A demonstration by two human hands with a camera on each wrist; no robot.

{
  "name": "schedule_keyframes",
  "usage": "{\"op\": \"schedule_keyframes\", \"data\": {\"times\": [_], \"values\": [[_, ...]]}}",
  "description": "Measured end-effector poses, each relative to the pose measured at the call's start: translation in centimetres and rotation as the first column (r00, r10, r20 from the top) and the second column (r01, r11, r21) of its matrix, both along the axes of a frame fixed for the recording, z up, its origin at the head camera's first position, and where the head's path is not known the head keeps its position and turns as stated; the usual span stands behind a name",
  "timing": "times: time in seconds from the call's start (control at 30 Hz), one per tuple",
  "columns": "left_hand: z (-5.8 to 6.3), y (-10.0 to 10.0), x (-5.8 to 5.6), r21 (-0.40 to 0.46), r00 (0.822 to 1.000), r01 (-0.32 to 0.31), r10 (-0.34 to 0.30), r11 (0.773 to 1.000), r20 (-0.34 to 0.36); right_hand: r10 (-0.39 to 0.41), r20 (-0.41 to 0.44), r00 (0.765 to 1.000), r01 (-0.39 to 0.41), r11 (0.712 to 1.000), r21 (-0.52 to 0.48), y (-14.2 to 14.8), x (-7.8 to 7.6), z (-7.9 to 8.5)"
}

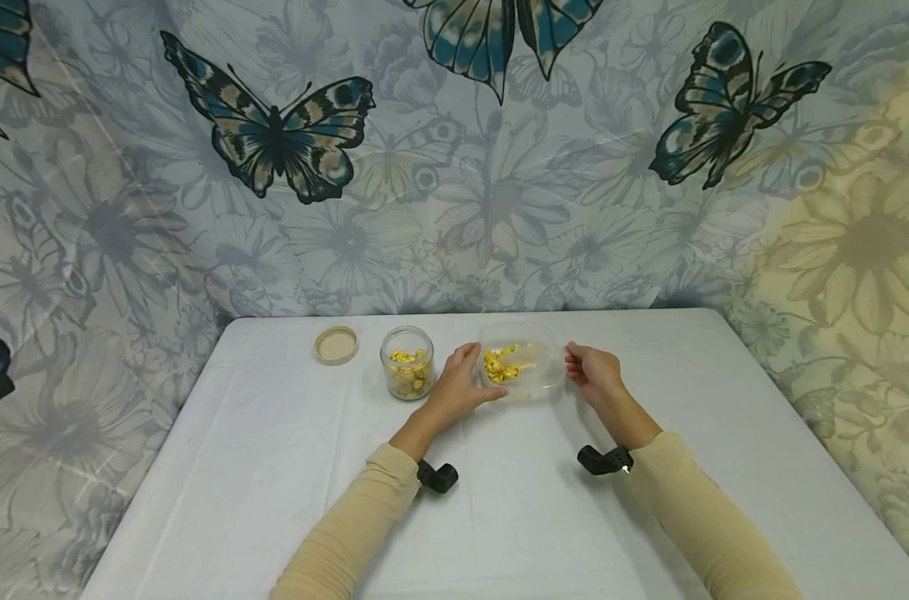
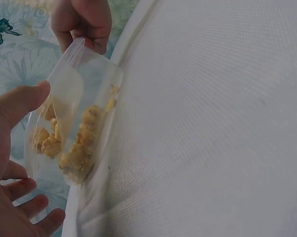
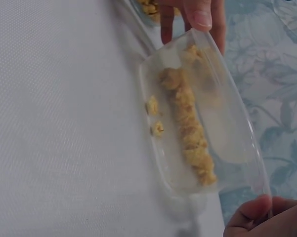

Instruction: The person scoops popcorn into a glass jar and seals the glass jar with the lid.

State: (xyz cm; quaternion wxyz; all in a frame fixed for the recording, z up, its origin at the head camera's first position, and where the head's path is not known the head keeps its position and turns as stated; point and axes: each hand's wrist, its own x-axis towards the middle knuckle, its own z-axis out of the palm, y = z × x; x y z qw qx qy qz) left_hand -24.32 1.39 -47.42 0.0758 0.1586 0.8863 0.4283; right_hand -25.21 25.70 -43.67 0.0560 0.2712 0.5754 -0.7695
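A clear plastic tub (image 1: 540, 367) with popcorn (image 1: 501, 364) in it sits near the table's far side, between my two hands. In the head view the popcorn is gathered toward the tub's left end. My left hand (image 1: 457, 387) is at that end, thumb and fingers spread apart, the thumb right at the rim in the right wrist view. On the opposite end, my right hand (image 1: 595, 373) pinches the tub's edge between thumb and curled fingers. Just left of my left hand stands a glass jar (image 1: 408, 385), partly filled with popcorn and without its lid.
A round beige lid (image 1: 337, 345) lies left of the jar. A white cloth (image 1: 499, 517) covers the table, whose far edge meets a butterfly-patterned backdrop (image 1: 394, 258). Black wrist devices (image 1: 437, 476) sit on both wrists.
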Motion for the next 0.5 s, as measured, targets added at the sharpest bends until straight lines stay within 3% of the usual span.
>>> {"op": "schedule_keyframes", "data": {"times": [0.5], "values": [[0.03, 0.05, 0.09, 0.002, 1.000, 0.001, -0.001, 1.000, 0.001, 0.022, -0.039, 0.999, -0.024, 0.998, -0.056, 0.12, -0.03, -0.43]]}}
